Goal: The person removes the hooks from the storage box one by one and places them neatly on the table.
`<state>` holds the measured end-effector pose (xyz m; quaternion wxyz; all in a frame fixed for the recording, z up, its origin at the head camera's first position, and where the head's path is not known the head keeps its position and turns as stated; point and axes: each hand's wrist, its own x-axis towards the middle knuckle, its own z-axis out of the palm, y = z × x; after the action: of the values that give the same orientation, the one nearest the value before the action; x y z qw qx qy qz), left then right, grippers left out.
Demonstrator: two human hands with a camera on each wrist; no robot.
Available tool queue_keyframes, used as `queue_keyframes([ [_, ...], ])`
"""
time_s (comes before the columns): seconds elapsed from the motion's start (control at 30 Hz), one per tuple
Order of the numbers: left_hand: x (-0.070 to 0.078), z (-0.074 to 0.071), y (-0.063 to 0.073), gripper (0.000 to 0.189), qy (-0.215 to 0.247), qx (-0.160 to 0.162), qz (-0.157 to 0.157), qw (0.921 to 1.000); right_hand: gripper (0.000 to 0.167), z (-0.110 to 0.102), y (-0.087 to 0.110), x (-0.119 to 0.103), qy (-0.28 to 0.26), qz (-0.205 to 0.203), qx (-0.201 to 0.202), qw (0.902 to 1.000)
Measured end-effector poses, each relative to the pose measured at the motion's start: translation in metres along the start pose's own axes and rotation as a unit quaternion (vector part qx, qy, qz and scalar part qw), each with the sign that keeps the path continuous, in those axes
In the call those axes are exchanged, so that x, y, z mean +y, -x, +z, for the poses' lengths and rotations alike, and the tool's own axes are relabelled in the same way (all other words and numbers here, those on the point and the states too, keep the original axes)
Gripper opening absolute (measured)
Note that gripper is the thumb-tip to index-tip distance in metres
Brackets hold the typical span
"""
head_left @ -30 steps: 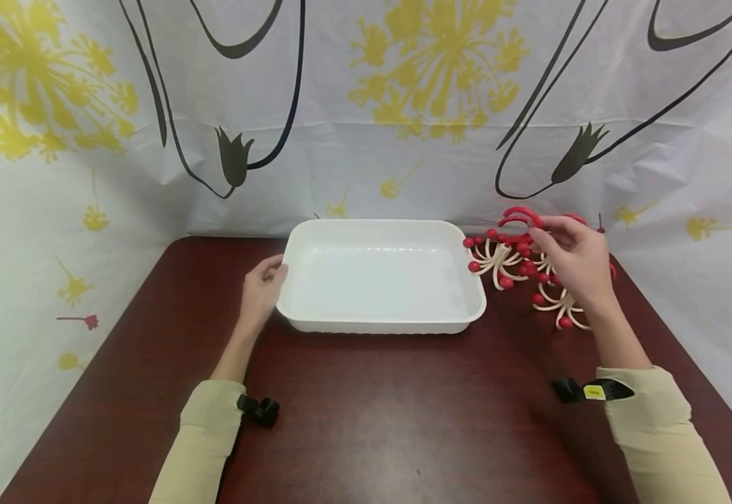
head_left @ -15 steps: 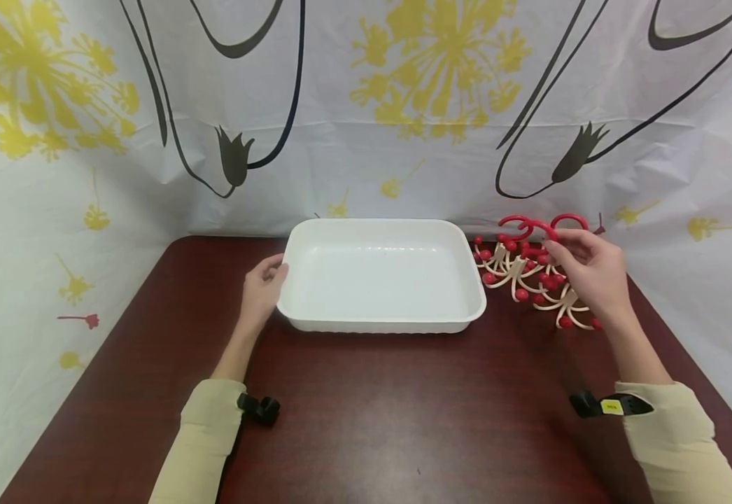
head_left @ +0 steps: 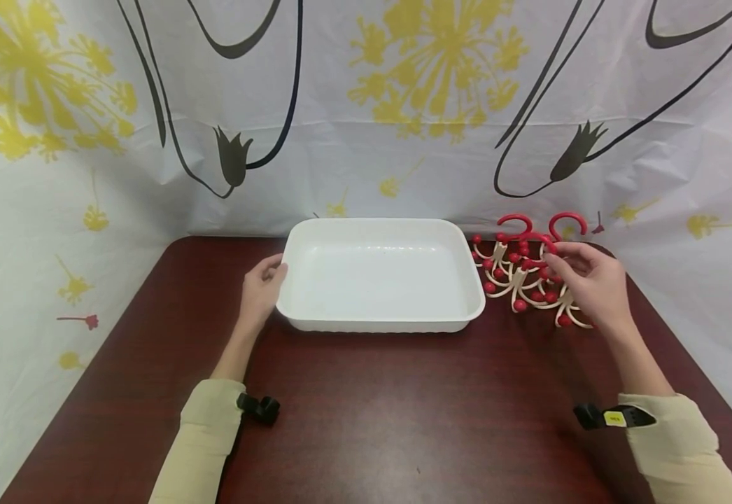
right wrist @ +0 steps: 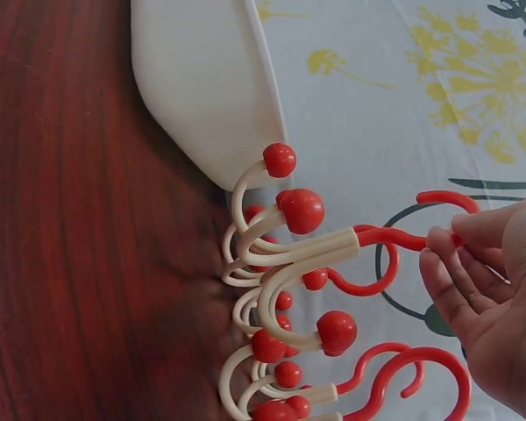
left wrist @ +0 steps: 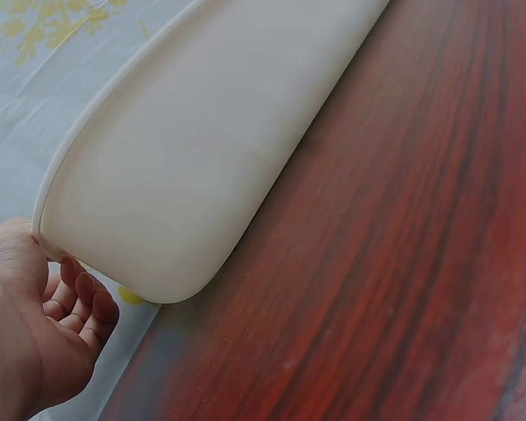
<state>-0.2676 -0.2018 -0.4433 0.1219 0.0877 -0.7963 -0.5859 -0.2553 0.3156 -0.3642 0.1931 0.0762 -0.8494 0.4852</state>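
Observation:
A white rectangular tray (head_left: pixel 381 323) stands at the back of the table. My left hand (head_left: pixel 260 294) grips its left rim, thumb at the top edge and fingers curled below it in the left wrist view. My right hand (head_left: pixel 595 287) pinches the red hook top of a multi-arm hanger (right wrist: pixel 311 250), whose cream arms curve up to red balls. The held hanger hangs upright just right of the tray, close over the table and overlapping other hangers (right wrist: pixel 311 403) of the same kind. Their red hooks (right wrist: pixel 421 360) stand up beside my fingers.
The dark red-brown wooden table (head_left: pixel 391 413) stretches in front of the tray. A white curtain (head_left: pixel 429 168) with yellow and grey flower prints hangs close behind and around the table.
My right hand has moved right and slightly down with the hanger, away from the tray's right rim and in among the other hangers. The left hand stays on the tray.

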Motion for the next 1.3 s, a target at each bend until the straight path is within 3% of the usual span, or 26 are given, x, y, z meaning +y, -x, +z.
queue_keyframes([
  [0.37,0.001,0.0,0.001,0.04,0.004,0.001,0.0,1.0,0.028,0.009,0.007,0.008,0.02,-0.014,-0.008,0.9997],
  [1.3,0.001,0.0,0.001,0.041,-0.002,-0.002,0.001,1.0,0.035,0.012,0.019,0.02,0.038,0.012,-0.019,0.999],
])
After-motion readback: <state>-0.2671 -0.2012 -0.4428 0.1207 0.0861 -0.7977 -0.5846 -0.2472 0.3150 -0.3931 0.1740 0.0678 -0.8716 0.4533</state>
